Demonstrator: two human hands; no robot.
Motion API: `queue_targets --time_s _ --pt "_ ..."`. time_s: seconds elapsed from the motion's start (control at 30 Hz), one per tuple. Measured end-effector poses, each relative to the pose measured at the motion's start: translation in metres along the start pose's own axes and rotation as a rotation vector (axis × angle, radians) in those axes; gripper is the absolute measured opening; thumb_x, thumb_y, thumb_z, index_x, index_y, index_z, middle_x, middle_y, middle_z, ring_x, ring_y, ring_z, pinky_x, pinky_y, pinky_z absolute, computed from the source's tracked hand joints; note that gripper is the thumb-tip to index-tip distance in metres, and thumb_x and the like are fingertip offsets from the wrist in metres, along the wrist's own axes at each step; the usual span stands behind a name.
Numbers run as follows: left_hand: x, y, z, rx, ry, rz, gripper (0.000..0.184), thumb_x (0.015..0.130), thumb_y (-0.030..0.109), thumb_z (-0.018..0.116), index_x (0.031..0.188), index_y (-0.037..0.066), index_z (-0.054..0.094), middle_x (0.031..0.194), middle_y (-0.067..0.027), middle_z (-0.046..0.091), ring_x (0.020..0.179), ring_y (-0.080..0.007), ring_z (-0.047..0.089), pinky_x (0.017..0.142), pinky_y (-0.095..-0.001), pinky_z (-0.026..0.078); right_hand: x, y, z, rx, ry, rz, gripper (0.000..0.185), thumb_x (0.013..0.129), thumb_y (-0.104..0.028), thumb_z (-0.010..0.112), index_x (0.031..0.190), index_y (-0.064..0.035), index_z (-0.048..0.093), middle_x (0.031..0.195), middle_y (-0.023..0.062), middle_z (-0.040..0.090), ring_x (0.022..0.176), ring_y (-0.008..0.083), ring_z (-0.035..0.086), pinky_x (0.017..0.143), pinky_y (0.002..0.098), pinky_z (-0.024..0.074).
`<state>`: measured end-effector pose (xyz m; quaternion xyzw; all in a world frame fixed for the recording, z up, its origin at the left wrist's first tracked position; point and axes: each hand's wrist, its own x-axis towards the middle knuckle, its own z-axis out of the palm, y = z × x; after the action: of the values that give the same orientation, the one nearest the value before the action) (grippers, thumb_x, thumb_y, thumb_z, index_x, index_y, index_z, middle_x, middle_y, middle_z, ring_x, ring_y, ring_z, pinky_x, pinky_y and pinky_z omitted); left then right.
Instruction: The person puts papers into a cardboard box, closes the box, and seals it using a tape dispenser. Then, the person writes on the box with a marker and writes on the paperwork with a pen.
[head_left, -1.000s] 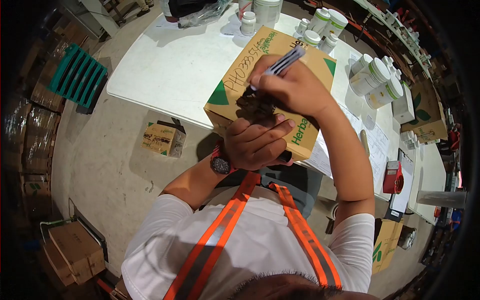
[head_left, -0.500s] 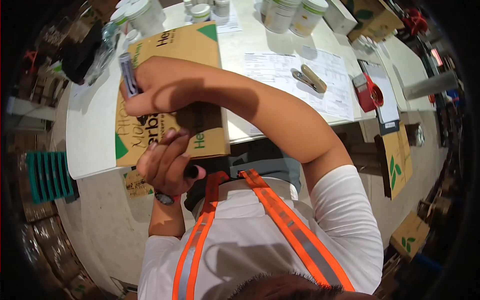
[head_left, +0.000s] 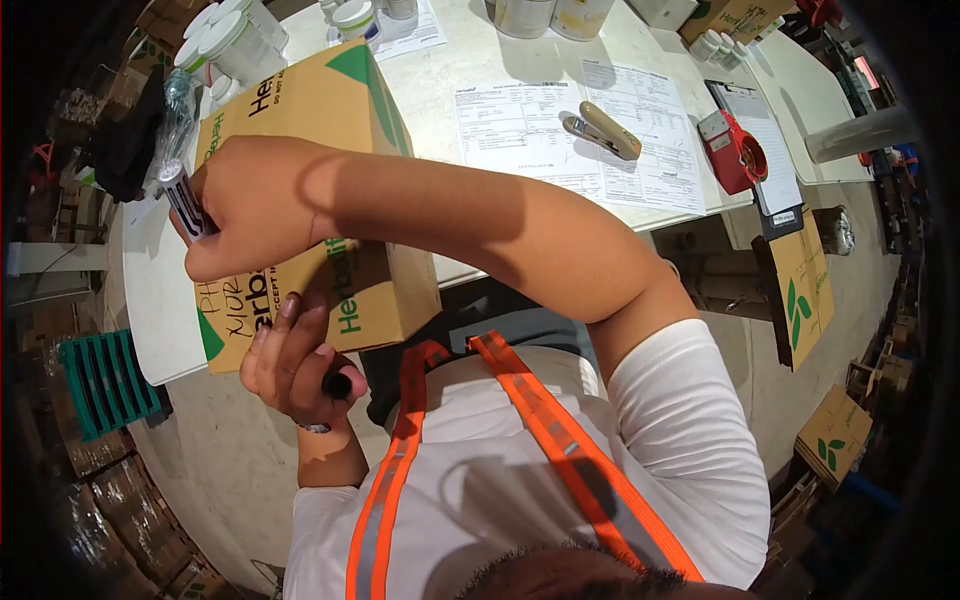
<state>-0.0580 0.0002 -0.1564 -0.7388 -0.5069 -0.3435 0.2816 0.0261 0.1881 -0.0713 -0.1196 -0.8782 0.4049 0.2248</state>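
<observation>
My right hand (head_left: 255,205) is closed around a marker (head_left: 180,195) with a white and dark barrel, held over a cardboard box (head_left: 310,105). Handwritten letters in dark ink (head_left: 235,318) show on the box beside its printed text; the marker's tip is hidden by my hand. At the box's near edge, my left hand (head_left: 290,365) has its fingers curled round a small black marker cap (head_left: 339,385). A watch (head_left: 315,428) is on my left wrist.
On the white table (head_left: 455,215) are printed papers (head_left: 520,125), a stapler (head_left: 603,132), a red tape dispenser (head_left: 730,155) and a clipboard (head_left: 765,150). White tubs (head_left: 240,40) stand behind the box. A green slatted crate (head_left: 108,383) is at the left.
The view has shifted, so the box and both hands appear further left and the box's right side shows more. My right hand still grips the marker, my left the cap.
</observation>
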Motion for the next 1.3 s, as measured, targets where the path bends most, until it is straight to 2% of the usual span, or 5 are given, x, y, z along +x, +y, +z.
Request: queue_targets --time_s 0.17,0.6,0.73,1.13,1.3 --pt "-0.001 0.004 0.003 0.036 0.006 -0.049 0.041 0.107 0.058 0.030 0.105 0.021 0.046 0.109 0.0012 0.076 0.109 -0.0220 0.071 0.097 -0.0372 0.043 0.001 0.005 0.002 0.008 0.032 -0.018 0.049 0.077 -0.045 0.059 0.073 0.0031 0.067 0.070 0.0233 0.065 0.068 0.0398 0.064 0.067 0.0450 0.0525" --pt "0.003 0.002 -0.006 -0.006 -0.063 -0.031 0.040 0.105 0.057 0.037 0.106 0.018 0.045 0.109 -0.0052 0.076 0.108 -0.0298 0.071 0.089 -0.0414 0.050 0.011 0.010 0.008 -0.076 -0.070 -0.049 0.038 0.084 -0.040 0.059 0.093 -0.0043 0.070 0.082 0.0222 0.069 0.078 0.0373 0.066 0.075 0.0437 0.0517" --pt "0.002 -0.003 -0.003 -0.028 0.006 0.005 0.040 0.102 0.058 0.048 0.105 0.018 0.048 0.115 -0.0014 0.076 0.105 -0.0200 0.071 0.096 -0.0370 0.046 -0.001 -0.005 -0.002 0.153 -0.041 0.026 0.021 0.088 -0.023 0.064 0.090 -0.0018 0.066 0.073 0.0105 0.061 0.070 0.0197 0.058 0.071 0.0350 0.0471" --pt "0.007 0.000 -0.004 -0.010 0.027 0.000 0.035 0.102 0.054 0.050 0.105 0.020 0.048 0.118 -0.0014 0.075 0.109 -0.0166 0.070 0.098 -0.0341 0.045 0.008 0.001 0.005 0.177 0.078 0.062 0.030 0.085 -0.031 0.063 0.085 -0.0013 0.067 0.074 0.0163 0.066 0.066 0.0282 0.061 0.068 0.0361 0.0501" --pt "0.006 0.000 -0.004 -0.001 0.033 0.001 0.035 0.102 0.054 0.050 0.105 0.020 0.048 0.118 -0.0014 0.075 0.109 -0.0166 0.070 0.098 -0.0343 0.045 0.005 -0.009 0.001 0.196 0.058 0.089 0.018 0.089 -0.020 0.062 0.090 -0.0027 0.066 0.077 0.0056 0.064 0.073 0.0154 0.059 0.071 0.0314 0.0489"
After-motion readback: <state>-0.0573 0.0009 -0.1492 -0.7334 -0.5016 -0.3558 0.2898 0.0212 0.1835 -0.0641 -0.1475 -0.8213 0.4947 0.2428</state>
